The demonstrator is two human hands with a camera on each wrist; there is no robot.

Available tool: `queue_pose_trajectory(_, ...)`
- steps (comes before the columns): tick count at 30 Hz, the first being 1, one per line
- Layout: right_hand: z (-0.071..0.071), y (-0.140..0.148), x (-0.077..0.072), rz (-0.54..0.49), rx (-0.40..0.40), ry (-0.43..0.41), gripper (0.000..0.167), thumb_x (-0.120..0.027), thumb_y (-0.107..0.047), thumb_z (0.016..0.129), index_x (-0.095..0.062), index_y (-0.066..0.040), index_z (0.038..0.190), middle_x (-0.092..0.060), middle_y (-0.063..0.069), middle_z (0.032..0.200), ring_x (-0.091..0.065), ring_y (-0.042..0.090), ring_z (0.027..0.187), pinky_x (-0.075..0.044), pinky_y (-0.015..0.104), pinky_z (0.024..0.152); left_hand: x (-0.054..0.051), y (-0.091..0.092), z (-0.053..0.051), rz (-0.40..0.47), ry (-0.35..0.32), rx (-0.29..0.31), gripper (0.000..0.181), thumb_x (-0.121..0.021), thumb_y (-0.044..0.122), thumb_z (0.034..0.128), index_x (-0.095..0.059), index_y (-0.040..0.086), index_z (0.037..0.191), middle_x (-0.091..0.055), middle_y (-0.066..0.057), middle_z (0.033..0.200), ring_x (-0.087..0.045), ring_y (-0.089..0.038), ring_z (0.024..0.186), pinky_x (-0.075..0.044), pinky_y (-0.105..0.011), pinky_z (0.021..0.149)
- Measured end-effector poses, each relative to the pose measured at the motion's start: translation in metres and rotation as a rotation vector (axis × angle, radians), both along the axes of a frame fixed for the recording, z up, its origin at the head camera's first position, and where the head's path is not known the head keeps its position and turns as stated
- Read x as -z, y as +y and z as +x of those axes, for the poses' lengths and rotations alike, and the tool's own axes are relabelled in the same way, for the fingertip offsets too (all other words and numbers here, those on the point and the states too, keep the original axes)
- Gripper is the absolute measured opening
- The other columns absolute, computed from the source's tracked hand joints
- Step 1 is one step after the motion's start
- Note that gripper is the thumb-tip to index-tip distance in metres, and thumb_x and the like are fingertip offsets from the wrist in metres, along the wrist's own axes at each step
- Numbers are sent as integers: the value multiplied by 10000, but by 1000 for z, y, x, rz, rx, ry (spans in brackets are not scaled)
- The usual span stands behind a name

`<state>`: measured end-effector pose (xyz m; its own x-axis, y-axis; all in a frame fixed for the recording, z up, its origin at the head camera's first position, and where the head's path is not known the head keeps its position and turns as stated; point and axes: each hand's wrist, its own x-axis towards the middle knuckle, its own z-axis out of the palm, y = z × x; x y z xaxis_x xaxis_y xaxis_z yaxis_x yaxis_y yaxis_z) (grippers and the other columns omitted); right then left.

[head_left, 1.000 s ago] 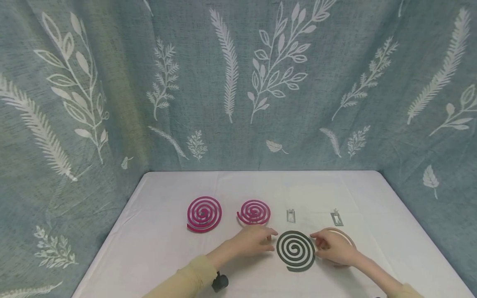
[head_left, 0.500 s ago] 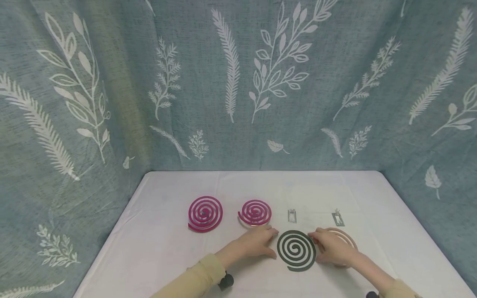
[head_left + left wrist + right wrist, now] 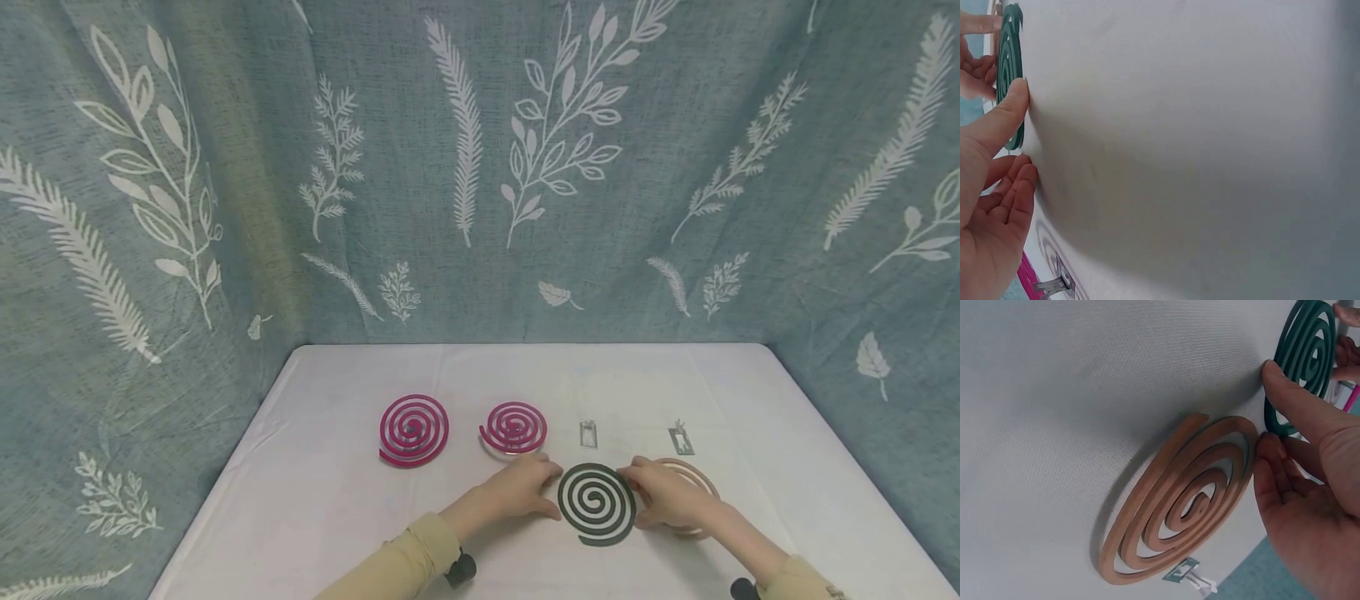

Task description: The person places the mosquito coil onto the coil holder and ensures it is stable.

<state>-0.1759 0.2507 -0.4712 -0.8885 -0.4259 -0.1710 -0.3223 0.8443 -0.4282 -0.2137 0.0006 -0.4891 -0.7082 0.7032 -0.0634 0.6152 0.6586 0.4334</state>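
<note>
A dark green mosquito coil (image 3: pixel 596 504) lies flat between my two hands. In the head view my left hand (image 3: pixel 521 487) is at its left rim, thumb and fingers spread apart. The left wrist view shows the thumb of my left hand (image 3: pixel 991 181) against the green coil's (image 3: pixel 1011 81) edge, fingertips down by the tabletop. My right hand (image 3: pixel 667 496) touches the opposite rim. In the right wrist view, the right hand (image 3: pixel 1316 469) has its thumb and fingertips along the green coil's (image 3: pixel 1300 369) edge. A brown coil (image 3: pixel 1138 544) lies beside it, partly hidden in the head view.
Two magenta coils (image 3: pixel 414 431) (image 3: pixel 513 427) lie farther back on the left of the white table (image 3: pixel 300 467). Two small metal coil stands (image 3: pixel 588 434) (image 3: pixel 681 439) lie at the back right. A patterned curtain (image 3: pixel 480 275) surrounds the table's back and sides.
My left hand has moved slightly right, its thumb and fingers spreading at the green coil's rim. My right hand's fingers have shifted a little closer around the opposite rim. The coil stays put.
</note>
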Motion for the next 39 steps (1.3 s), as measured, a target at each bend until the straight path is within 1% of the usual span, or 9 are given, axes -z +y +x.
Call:
queue_pose_trajectory(1,0,0,0,1,-1,-1,681,-850,-179,574,-608,-1,1185,-582,-49,902,-534,88,786,-517,270,718,-1,1,0,2,-6,-3,581,-804,351,702,-634,78,1186,-642,34,973,-476,6,793,-459,-144,790)
queue_pose_trajectory(3,0,0,-1,-1,-4,-3,679,-848,-185,578,-607,-1,1186,-580,-49,903,-535,86,787,-517,265,716,-1,2,1,15,-21,-10,562,-803,344,702,-641,93,1178,-640,49,957,-471,8,787,-456,-142,783)
queue_pose_trajectory(8,2,1,-1,6,-8,0,673,-840,-199,594,-603,-3,1193,-568,-47,910,-533,78,793,-520,259,723,1,5,1,41,-39,-15,537,-809,325,695,-653,104,1159,-558,77,815,-390,2,713,-406,-124,677)
queue_pose_trajectory(12,2,2,0,0,-15,7,666,-834,-205,599,-604,-3,1191,-568,-48,915,-532,72,796,-520,252,727,3,5,0,59,-43,-15,548,-815,311,691,-649,92,1165,-513,75,778,-369,-7,703,-381,-123,646)
queue_pose_trajectory(18,2,3,3,-6,-7,5,658,-828,-222,601,-611,-20,1188,-565,-59,917,-524,57,795,-515,239,721,7,4,0,75,-44,-20,570,-817,313,692,-634,87,1182,-528,84,810,-393,-5,728,-403,-118,682)
queue_pose_trajectory(23,2,3,5,-9,17,0,665,-830,-240,590,-617,-46,1191,-581,-70,944,-552,73,839,-532,304,787,8,3,-1,85,-39,-12,564,-814,313,698,-631,92,1184,-526,81,812,-394,-5,732,-399,-118,678)
queue_pose_trajectory(25,2,4,6,-18,15,8,674,-833,-245,589,-615,-39,1193,-591,-65,954,-559,78,846,-533,320,800,9,3,-1,90,-41,-13,562,-812,314,700,-631,94,1185,-531,78,817,-397,-3,735,-401,-118,682)
queue_pose_trajectory(32,4,7,9,-73,-8,26,696,-834,-246,608,-590,12,1207,-592,-41,946,-479,28,764,-496,213,707,10,1,0,118,-51,-15,558,-806,312,702,-631,90,1183,-576,62,860,-444,-8,765,-433,-121,727)
queue_pose_trajectory(39,5,7,9,-83,1,18,700,-833,-241,609,-584,12,1213,-581,-47,935,-478,31,766,-490,204,700,10,0,1,125,-42,-4,553,-806,307,705,-632,81,1179,-583,57,862,-447,-12,762,-433,-118,722)
